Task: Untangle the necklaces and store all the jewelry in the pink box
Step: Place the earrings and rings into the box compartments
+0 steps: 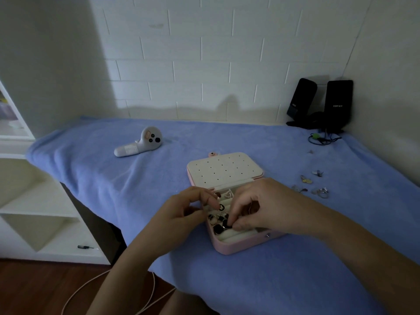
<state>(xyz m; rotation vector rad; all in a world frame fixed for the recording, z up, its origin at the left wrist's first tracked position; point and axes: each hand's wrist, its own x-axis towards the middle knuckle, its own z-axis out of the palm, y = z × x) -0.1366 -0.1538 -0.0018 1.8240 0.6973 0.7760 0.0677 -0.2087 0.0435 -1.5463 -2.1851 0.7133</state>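
Note:
The pink box [229, 247] lies open on the blue cloth, its cream lid [223, 170] with rows of small holes folded back. Several black and silver jewelry pieces [218, 226] lie in its cream tray. My right hand [261, 206] hovers over the tray and pinches a black piece at its fingertips. My left hand [188, 211] is at the box's left edge with fingers curled, thumb and forefinger close together; what it holds is too small to make out. More loose jewelry [311, 185] lies on the cloth to the right of the box.
A white controller [141, 143] lies on the blue cloth [113, 183] at the back left. Two black speakers [322, 103] with cables stand in the back right corner by the wall. White shelves [34, 208] stand left of the table; a cable runs on the floor.

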